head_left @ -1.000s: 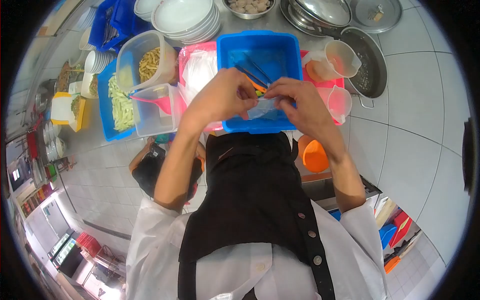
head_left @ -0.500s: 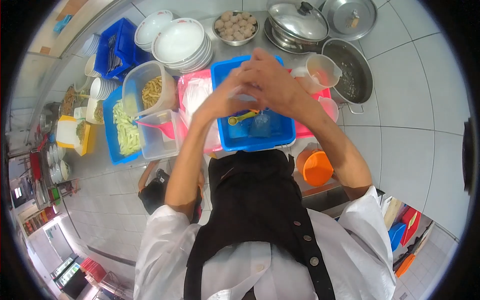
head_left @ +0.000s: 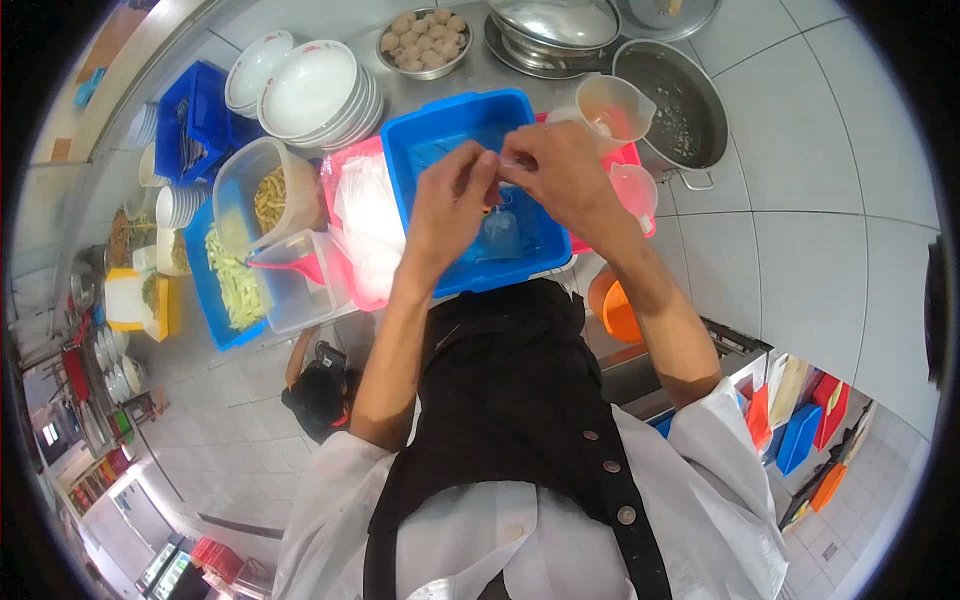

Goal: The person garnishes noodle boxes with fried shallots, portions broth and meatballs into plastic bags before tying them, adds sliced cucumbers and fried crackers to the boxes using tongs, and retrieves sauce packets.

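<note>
The left hand (head_left: 450, 200) and right hand (head_left: 560, 180), fingers curled nearly closed, seem to pinch the neck of a small clear bag (head_left: 501, 238) over the blue tub (head_left: 425, 140). A slack pinch could drop the bag; too hard a pull might tear its thin plastic.

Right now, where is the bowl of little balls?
In the head view, the bowl is at the top, right of the white bowls, left of the lidded pan.
</note>
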